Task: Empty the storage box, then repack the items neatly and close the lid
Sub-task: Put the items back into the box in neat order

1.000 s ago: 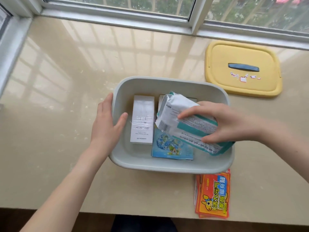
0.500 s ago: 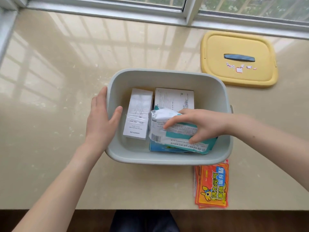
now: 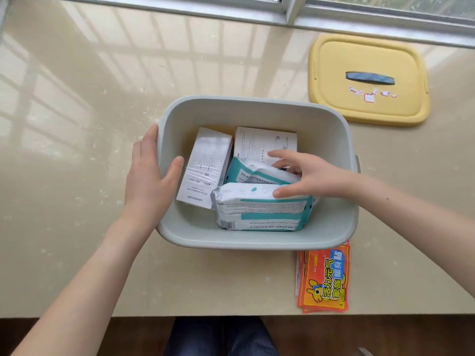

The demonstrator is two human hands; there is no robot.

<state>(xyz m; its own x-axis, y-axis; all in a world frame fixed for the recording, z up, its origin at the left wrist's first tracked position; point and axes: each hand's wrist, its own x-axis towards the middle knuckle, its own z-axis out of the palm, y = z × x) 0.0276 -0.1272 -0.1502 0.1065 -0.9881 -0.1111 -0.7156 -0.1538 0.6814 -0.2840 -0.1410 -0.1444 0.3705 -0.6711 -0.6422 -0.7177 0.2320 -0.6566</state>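
Well apart by the window, yellow lid [image 3: 367,57]; orange sachets [image 3: 323,278] just beside storage box [image 3: 257,102]. Person's left hand [image 3: 149,181] clasps its rim; right hand [image 3: 313,176], fingers loose, rests on wipe packs [image 3: 259,209].

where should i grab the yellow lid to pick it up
Probably the dark handle at the centre of the yellow lid, coming from above. The lid lies flat, top side up, on the counter, so its rim hugs the surface while the handle faces up, unobstructed.

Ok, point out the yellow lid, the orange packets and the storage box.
yellow lid [image 3: 367,60], head view, flat top above handle.
orange packets [image 3: 325,278], head view, top packet's printed face.
storage box [image 3: 257,111], head view, far inner wall.
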